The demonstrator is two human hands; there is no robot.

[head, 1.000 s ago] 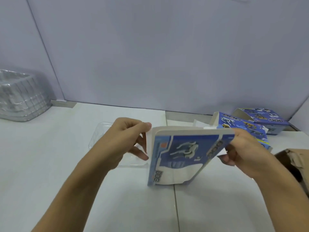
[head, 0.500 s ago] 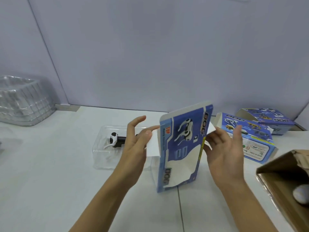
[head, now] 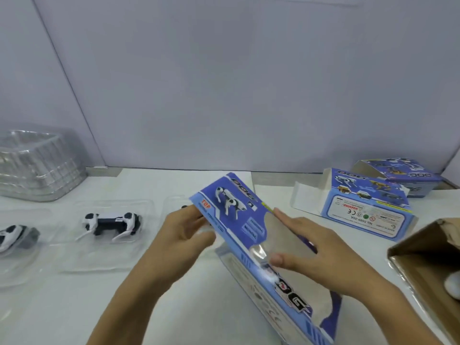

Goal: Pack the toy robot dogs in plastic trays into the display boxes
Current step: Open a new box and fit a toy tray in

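**Both hands on tilted display box, dogs in trays to its left**

Display box (head: 258,245), blue w/ clear window, held tilted over white table (head: 74,307), top end toward far wall, low end near cam. L hand (head: 185,229) grips box's upper left edge, fingers curled round it. R hand (head: 306,250) lies flat on box window, fingers straight, pressing on front face.

Left of box: toy robot dog (head: 112,224), black/white, lying on side in clear plastic tray (head: 82,260). Further left of box: 2nd dog (head: 12,235) in another tray, partly cut off at frame edge. Far left behind: stack of clear trays (head: 37,165) by wall.

Right of box: opened display box (head: 361,202) lying on table, another one (head: 400,175) behind it. Near right: brown carton (head: 423,250), open, white object inside, can't tell what.
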